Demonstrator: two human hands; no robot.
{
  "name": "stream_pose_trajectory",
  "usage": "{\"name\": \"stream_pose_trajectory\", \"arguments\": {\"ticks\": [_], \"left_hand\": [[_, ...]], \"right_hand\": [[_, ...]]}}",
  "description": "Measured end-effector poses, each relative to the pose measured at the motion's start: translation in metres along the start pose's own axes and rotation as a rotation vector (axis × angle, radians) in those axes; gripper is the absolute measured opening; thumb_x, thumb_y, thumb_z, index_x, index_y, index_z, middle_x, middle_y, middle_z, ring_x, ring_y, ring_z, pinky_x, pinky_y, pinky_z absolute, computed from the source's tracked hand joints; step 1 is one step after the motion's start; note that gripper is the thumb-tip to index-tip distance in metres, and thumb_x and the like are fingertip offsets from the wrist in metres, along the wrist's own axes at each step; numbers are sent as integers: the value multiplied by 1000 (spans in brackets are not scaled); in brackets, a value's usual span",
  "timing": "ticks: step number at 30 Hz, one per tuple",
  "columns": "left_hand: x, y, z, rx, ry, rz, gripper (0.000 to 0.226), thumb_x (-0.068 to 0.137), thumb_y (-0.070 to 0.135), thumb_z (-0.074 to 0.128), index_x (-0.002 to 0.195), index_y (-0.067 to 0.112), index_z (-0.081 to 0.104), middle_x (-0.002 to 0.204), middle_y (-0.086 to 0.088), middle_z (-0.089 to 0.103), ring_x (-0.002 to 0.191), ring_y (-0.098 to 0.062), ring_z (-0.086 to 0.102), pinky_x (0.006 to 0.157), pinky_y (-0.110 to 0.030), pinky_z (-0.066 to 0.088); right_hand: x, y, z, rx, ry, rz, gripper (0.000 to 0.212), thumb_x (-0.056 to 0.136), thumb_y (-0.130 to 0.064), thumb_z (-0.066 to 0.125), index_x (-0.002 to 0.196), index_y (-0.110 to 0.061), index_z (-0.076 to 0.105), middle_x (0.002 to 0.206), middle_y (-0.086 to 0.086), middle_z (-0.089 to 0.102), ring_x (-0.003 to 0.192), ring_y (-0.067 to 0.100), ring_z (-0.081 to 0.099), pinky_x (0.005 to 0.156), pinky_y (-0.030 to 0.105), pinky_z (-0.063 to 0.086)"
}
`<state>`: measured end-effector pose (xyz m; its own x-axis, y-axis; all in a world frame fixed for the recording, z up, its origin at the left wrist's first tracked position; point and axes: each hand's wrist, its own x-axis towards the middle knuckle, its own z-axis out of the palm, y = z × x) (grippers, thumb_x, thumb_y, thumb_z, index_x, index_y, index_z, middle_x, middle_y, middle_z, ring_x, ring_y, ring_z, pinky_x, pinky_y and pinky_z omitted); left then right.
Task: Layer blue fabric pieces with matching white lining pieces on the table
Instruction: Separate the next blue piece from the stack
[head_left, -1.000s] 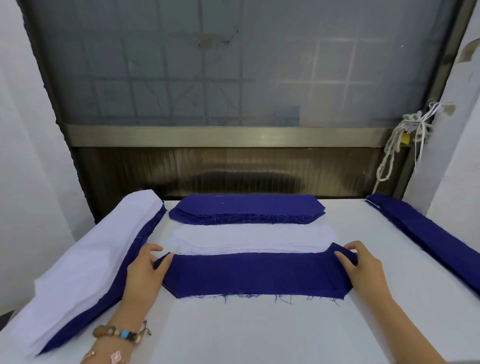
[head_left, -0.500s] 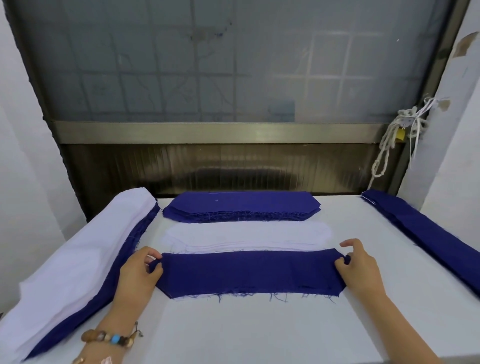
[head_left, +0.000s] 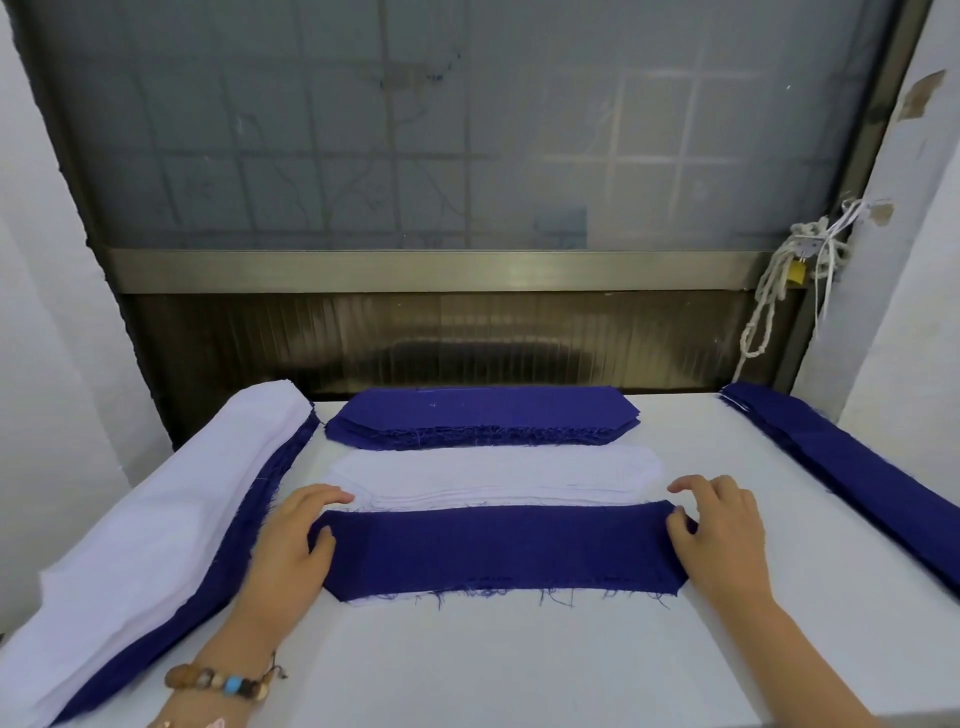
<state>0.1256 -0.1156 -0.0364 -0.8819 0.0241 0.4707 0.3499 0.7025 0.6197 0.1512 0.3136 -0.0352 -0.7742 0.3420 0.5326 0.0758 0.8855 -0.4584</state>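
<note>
Blue fabric piece (head_left: 498, 551) is lying flat between the two hands, frayed near edge facing the person, a thin white lining edge (head_left: 371, 603) peeking out under it. Left hand (head_left: 291, 545) is resting at its left end, thumb lying on the cloth, fingers relaxed and reaching past it. Right hand (head_left: 722, 535) is sitting at the right end, thumb touching the cloth edge, fingers loosely bent, pinching nothing; hard to tell if the fingertips are touching anything. White lining stack (head_left: 493, 475) is lying just beyond the hands, blue stack (head_left: 483, 415) beyond that. White-and-blue bundle (head_left: 145, 545) is lying outside the left hand, long blue strips (head_left: 841, 467) outside the right. All is sitting on the white table (head_left: 519, 670). Beaded bracelet (head_left: 218, 683) is showing on the left wrist.
</note>
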Motion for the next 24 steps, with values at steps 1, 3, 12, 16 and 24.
{"name": "stream_pose_trajectory", "arguments": {"ticks": [1,3,12,16,24], "left_hand": [[0,1,0,-24,-41,27,41,89,-6,57,111,28,65,117,18,58,116,3,49,101,-16,35],[-2,3,3,-34,-134,96,38,88,3,64,105,36,70,115,25,60,117,8,48,102,-7,31],[7,10,4,63,-298,139,20,84,23,73,88,43,72,93,26,63,95,0,56,83,-18,46],[19,18,5,111,-355,83,12,84,28,71,77,38,71,87,25,62,83,0,57,72,-19,48],[55,42,22,372,-348,17,44,93,47,51,59,25,67,71,8,66,69,-6,58,66,-20,46]], "right_hand": [[-1,-2,-1,4,10,-101,25,81,-2,63,100,-18,66,93,-1,53,86,19,46,75,33,41],[-2,-3,-3,74,-82,-277,25,85,-4,63,98,-24,68,96,-8,55,88,14,48,79,24,38],[5,-5,1,136,-436,-383,23,99,-26,48,94,-35,68,96,-26,55,95,0,52,86,19,43],[11,-12,3,101,-449,-347,24,99,-28,48,83,-38,64,90,-23,57,89,1,53,81,18,43],[39,-61,19,-154,-528,-284,42,98,-48,42,68,-24,59,81,-7,54,72,10,56,73,23,47]]}}
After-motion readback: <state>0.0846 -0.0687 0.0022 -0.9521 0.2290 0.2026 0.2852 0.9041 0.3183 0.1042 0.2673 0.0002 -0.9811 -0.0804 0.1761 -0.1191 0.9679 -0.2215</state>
